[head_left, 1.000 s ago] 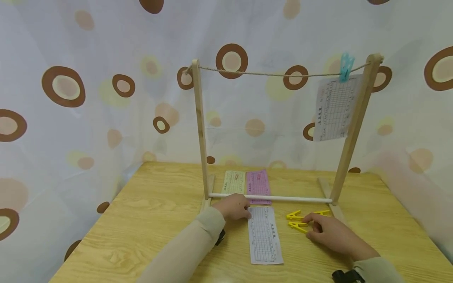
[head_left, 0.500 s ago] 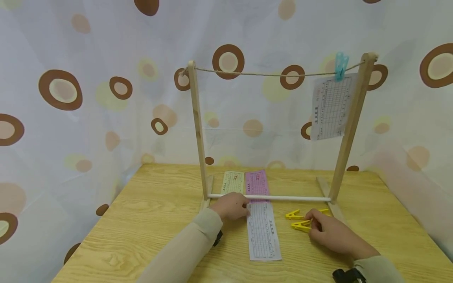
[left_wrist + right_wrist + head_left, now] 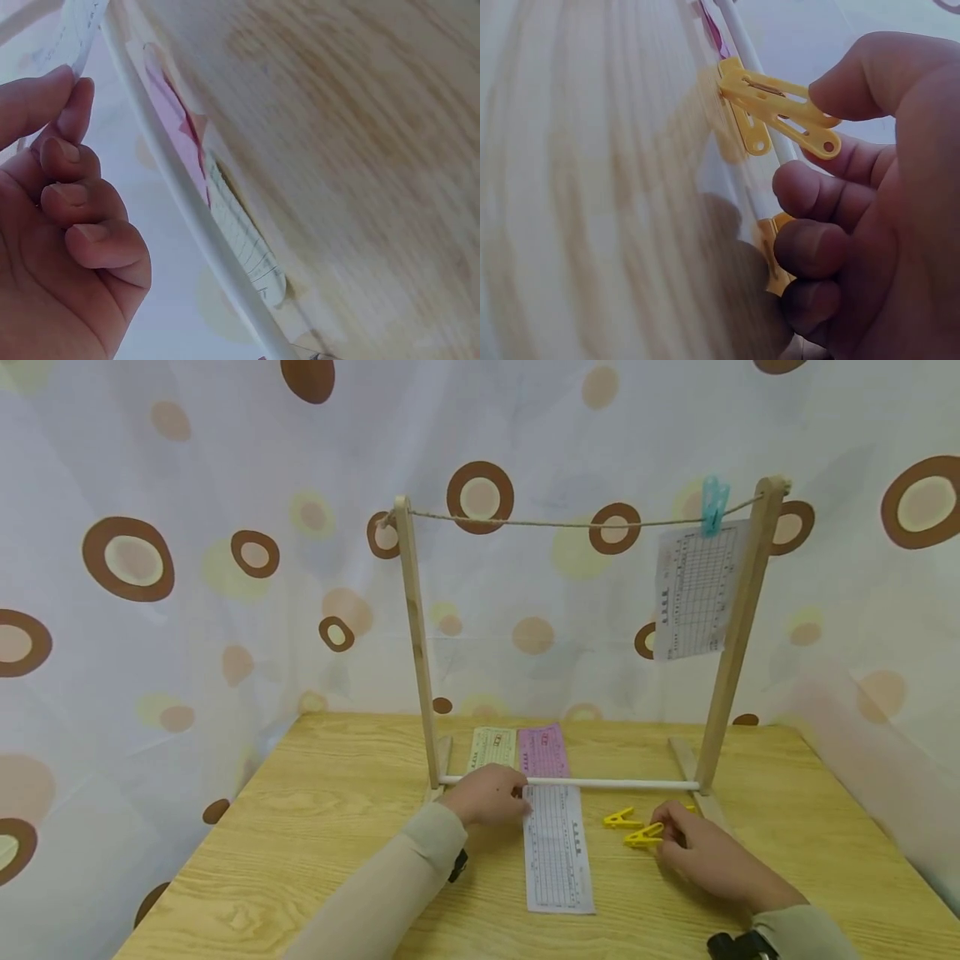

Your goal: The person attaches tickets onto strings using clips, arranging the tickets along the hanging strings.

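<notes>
My left hand (image 3: 491, 795) pinches the upper left edge of a white printed slip (image 3: 558, 860) between thumb and index finger, plain in the left wrist view. The rest of that slip reaches over the table toward me. To its right, my right hand (image 3: 701, 852) holds a yellow clothespin (image 3: 643, 836) by its handle ends, with thumb and index finger. A second yellow clothespin (image 3: 621, 818) lies just beyond it. Part of another yellow clothespin (image 3: 780, 277) shows behind my curled fingers in the right wrist view.
A wooden frame (image 3: 738, 643) with a white crossbar (image 3: 622, 784) and a rope (image 3: 525, 522) stands ahead. A blue clothespin (image 3: 713, 506) holds a white slip (image 3: 697, 593) on the rope. Green (image 3: 493, 747) and purple slips (image 3: 543, 752) lie behind the crossbar.
The white slip in my left hand has shifted slightly away from me, toward the crossbar. My right hand has drawn its yellow clothespin slightly right and up, apart from the one beyond.
</notes>
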`<state>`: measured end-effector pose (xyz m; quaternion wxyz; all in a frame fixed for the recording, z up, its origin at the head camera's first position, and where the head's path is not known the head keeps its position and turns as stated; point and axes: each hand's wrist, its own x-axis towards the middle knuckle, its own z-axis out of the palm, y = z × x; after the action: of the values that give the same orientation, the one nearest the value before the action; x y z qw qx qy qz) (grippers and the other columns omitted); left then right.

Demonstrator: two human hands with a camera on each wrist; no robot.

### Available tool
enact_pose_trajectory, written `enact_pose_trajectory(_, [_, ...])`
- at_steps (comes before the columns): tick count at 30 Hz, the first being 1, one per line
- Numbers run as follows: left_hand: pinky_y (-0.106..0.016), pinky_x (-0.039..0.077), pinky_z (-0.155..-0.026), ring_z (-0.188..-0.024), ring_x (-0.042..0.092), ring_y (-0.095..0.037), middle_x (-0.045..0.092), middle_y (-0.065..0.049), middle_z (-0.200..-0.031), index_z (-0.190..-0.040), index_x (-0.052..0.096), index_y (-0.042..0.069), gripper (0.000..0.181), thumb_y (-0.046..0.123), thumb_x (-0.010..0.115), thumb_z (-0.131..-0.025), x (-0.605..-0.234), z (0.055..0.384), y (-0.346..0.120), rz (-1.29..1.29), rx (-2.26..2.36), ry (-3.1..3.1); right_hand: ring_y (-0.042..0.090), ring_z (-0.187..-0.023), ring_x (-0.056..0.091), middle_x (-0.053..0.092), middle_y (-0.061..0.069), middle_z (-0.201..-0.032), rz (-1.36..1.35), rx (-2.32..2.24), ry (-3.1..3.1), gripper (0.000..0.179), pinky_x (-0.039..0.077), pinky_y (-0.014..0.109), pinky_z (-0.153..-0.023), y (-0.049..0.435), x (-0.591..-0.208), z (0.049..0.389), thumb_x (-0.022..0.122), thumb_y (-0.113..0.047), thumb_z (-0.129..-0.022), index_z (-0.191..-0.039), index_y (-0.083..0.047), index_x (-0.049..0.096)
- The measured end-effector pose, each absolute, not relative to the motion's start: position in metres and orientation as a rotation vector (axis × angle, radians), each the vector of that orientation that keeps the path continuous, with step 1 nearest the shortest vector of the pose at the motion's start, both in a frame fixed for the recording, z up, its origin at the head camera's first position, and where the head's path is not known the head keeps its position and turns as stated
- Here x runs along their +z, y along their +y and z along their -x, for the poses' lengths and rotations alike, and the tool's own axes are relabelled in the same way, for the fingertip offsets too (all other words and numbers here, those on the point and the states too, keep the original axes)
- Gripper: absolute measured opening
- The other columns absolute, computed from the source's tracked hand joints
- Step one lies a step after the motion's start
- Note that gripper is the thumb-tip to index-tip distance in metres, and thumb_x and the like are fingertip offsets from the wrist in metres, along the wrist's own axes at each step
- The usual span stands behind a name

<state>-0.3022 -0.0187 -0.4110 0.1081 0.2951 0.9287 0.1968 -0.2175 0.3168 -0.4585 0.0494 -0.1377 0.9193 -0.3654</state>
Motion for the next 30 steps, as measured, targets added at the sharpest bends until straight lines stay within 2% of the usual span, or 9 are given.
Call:
enact_pose_trajectory(3, [-0.025,0.035,-0.054,-0.057,0.040,-0.008,0.044,0.005,-0.064,-0.072,0.048,0.018,0.031,0.025,0.066,-0.096,-0.410,0.304,-0.020,-0.900,0.612,2.734,0.012,-0.071,0.047,0.050,0.003,-0.087,0.432,-1.122,2.800,0.022,0.039,0.029,-0.062,0.319,-0.460,0.219,0.060,-0.015,-0.098,-0.117,-0.008,0.051])
enact_pose_trajectory(11, [-0.025,0.036,-0.056,-0.061,0.043,-0.009,0.047,0.005,-0.067,-0.076,0.051,0.017,0.027,0.025,0.062,-0.098,-0.405,0.303,-0.020,-0.954,0.589,2.761,0.012,-0.066,0.046,0.051,0.005,-0.087,0.447,-1.206,2.795,0.023,0.041,0.030,-0.058,0.319,-0.454,0.218,0.059,-0.019,-0.102,-0.120,-0.006,0.052])
enact_pose_trajectory(21, [-0.024,0.037,-0.057,-0.061,0.044,-0.008,0.050,0.007,-0.067,-0.076,0.058,0.018,0.028,0.028,0.060,-0.103,-0.396,0.301,-0.019,-1.024,0.607,2.802,0.012,-0.062,0.047,0.052,0.002,-0.081,0.558,-1.249,2.888,0.021,0.041,0.030,-0.056,0.311,-0.437,0.213,0.061,-0.017,-0.102,-0.120,-0.006,0.056])
enact_pose_trajectory(26, [-0.023,0.035,-0.055,-0.058,0.042,-0.006,0.049,0.009,-0.064,-0.078,0.064,0.014,0.029,0.026,0.058,-0.103,-0.394,0.300,-0.018,-1.099,0.615,2.813,0.012,-0.062,0.047,0.053,0.000,-0.081,0.602,-1.235,2.949,0.022,0.041,0.029,-0.056,0.308,-0.432,0.212,0.063,-0.018,-0.102,-0.120,-0.006,0.057])
enact_pose_trajectory(30, [-0.022,0.034,-0.054,-0.056,0.040,-0.005,0.047,0.008,-0.062,-0.072,0.058,0.016,0.033,0.025,0.057,-0.104,-0.393,0.299,-0.018,-1.153,0.621,2.818,0.012,-0.063,0.046,0.052,-0.001,-0.081,0.642,-1.230,2.991,0.021,0.041,0.029,-0.057,0.304,-0.426,0.210,0.064,-0.017,-0.101,-0.119,-0.008,0.059])
